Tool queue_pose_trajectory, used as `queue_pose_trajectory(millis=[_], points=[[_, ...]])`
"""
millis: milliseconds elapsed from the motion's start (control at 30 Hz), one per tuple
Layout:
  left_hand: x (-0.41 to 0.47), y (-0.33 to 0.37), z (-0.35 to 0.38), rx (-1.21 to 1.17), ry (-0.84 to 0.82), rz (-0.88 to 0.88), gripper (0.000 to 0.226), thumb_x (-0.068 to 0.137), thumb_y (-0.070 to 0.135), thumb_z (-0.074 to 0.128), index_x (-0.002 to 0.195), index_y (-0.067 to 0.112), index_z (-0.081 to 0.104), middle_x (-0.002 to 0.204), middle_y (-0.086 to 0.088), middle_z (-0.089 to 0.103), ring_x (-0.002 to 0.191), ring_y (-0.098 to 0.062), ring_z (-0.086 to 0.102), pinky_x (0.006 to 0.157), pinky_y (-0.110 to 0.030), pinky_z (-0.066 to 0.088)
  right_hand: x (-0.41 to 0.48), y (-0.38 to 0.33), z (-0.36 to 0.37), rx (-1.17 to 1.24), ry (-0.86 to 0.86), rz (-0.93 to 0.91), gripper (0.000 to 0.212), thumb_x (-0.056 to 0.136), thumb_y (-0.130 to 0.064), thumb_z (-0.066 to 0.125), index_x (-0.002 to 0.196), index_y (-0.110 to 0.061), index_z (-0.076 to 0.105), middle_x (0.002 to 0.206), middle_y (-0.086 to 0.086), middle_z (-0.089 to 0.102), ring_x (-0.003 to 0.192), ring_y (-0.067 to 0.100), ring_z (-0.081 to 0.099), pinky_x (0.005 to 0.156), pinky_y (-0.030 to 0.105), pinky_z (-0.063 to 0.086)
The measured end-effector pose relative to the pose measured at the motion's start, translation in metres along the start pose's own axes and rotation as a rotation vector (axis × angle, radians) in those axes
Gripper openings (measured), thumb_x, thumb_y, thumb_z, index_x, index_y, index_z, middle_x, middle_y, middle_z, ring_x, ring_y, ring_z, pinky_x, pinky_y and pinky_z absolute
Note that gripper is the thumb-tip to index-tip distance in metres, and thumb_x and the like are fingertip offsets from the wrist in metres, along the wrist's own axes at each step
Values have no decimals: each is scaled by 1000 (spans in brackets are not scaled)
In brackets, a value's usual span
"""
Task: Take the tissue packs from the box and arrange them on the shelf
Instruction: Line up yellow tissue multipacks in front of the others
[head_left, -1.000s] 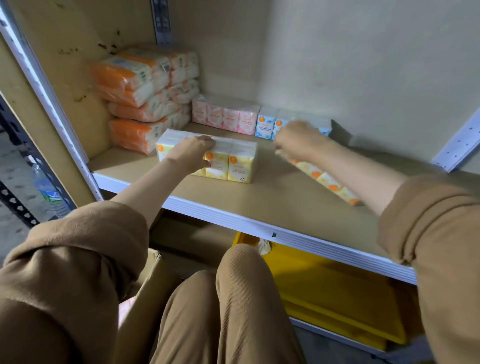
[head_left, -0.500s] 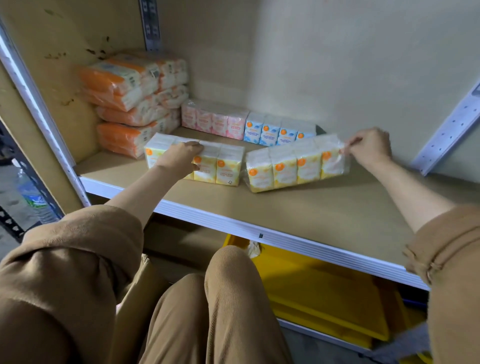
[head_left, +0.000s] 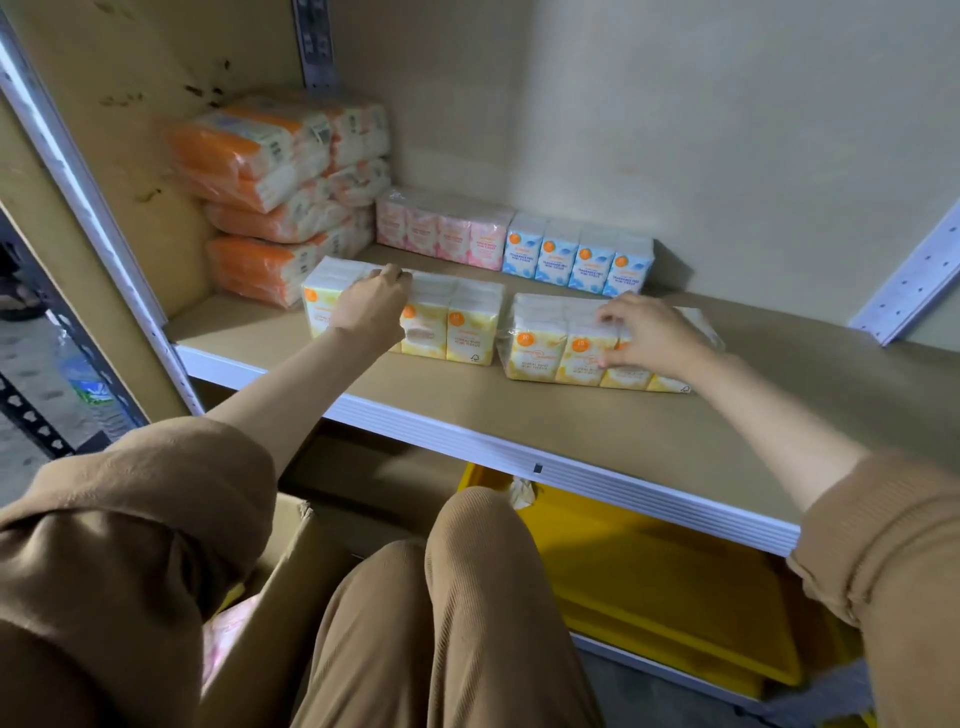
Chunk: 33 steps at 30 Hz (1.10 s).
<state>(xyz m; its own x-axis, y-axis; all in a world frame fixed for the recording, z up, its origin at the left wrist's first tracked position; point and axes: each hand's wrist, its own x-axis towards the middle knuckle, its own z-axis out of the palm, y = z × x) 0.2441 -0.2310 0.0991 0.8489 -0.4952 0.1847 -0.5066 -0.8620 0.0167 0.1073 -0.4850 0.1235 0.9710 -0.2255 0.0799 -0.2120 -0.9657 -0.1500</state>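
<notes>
Two yellow tissue packs stand side by side near the front of the wooden shelf (head_left: 571, 421). My left hand (head_left: 371, 306) lies over the top of the left yellow pack (head_left: 470, 332), fingers curled on its back edge. My right hand (head_left: 649, 332) grips the top and front of the right yellow pack (head_left: 540, 351). A pink pack (head_left: 441, 228) and a blue pack (head_left: 576, 254) stand in a row against the back wall. The cardboard box (head_left: 291, 561) sits at the lower left beside my knee, with something pink (head_left: 228, 634) showing inside.
Orange and white tissue bundles (head_left: 260, 171) are stacked in the shelf's left back corner. A yellow bin (head_left: 649, 587) sits under the shelf. A water bottle (head_left: 85, 379) stands outside the left upright. The shelf's right part is bare wood.
My right hand has moved left from the right end of the right yellow pack onto its top and front. My left hand has stayed on the left yellow pack.
</notes>
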Motion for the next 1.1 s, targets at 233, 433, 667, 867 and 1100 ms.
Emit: queue_pose_trajectory(millis=[233, 433, 667, 867, 1100], points=[[24, -5, 11, -104, 12, -22, 44, 81, 4, 66, 122, -3, 50, 127, -17, 51, 119, -35, 47, 85, -45, 48, 25, -15, 18, -14, 114, 93, 55, 74, -22, 75, 123, -8, 53, 127, 9, 54, 118, 28, 50, 91, 35, 43], [69, -9, 21, -169, 24, 14, 51, 79, 0, 67, 127, -3, 49, 134, -17, 50, 123, -34, 46, 98, -43, 42, 61, -16, 24, 35, 155, 164, 55, 74, -14, 74, 125, -8, 54, 129, 9, 55, 119, 28, 50, 93, 35, 43], [125, -11, 35, -183, 53, 28, 54, 77, -1, 68, 128, -2, 49, 135, -18, 50, 122, -37, 48, 97, -42, 40, 108, -10, 30, 55, 181, 202, 52, 75, -12, 74, 124, -9, 55, 130, 8, 55, 119, 29, 51, 93, 33, 43], [157, -14, 43, -222, 94, 13, 56, 77, -6, 64, 131, -1, 48, 137, -20, 49, 124, -37, 47, 101, -44, 39, 141, -7, 37, 82, 226, 200, 49, 76, -7, 72, 122, -6, 56, 130, 9, 56, 121, 28, 49, 95, 31, 40], [165, -16, 50, -235, 141, 27, 57, 80, -5, 58, 135, -2, 44, 138, -22, 47, 127, -38, 44, 104, -44, 37, 146, -7, 41, 102, 260, 207, 51, 76, -7, 71, 124, -7, 55, 131, 8, 56, 122, 26, 48, 96, 31, 39]])
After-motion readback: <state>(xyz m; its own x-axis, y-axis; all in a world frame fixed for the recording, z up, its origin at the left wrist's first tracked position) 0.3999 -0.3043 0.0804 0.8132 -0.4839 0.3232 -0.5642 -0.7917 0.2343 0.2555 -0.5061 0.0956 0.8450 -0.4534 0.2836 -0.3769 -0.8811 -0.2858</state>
